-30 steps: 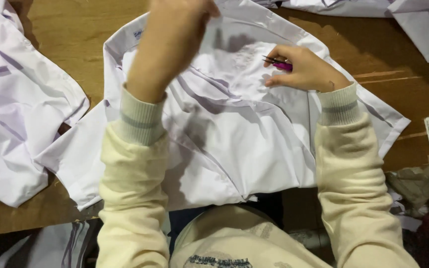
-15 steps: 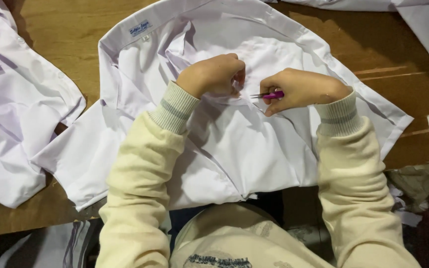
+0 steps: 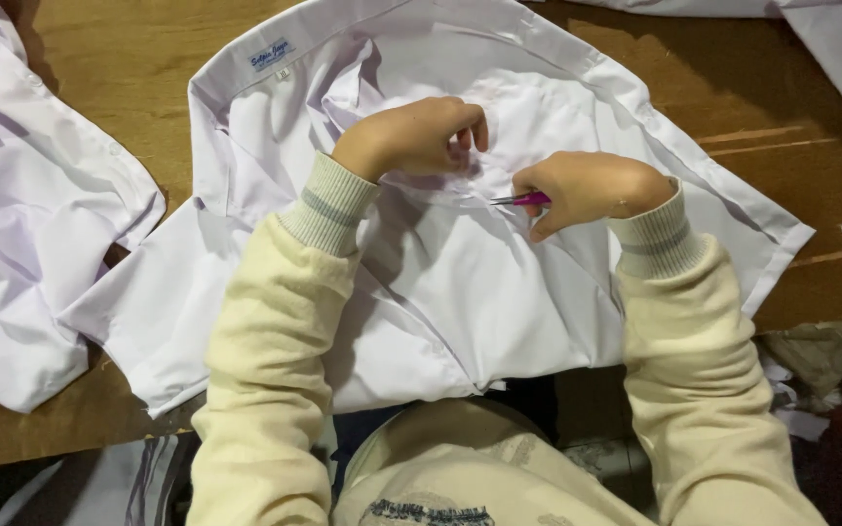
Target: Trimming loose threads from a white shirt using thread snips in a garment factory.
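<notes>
Brown wooden tabletop [image 3: 99,68] carries a white shirt [image 3: 460,292], collar away from the person, long axis running away from them. Left hand [image 3: 411,136] pinches the cloth taut; right hand [image 3: 587,190] grips pink-handled snips [image 3: 520,200], tip pointing left. Best keep the fabric tensioned and cut only thread.

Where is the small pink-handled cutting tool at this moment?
In the head view, the small pink-handled cutting tool is held in the right hand, over the white shirt, with its tip toward the left hand.
</notes>
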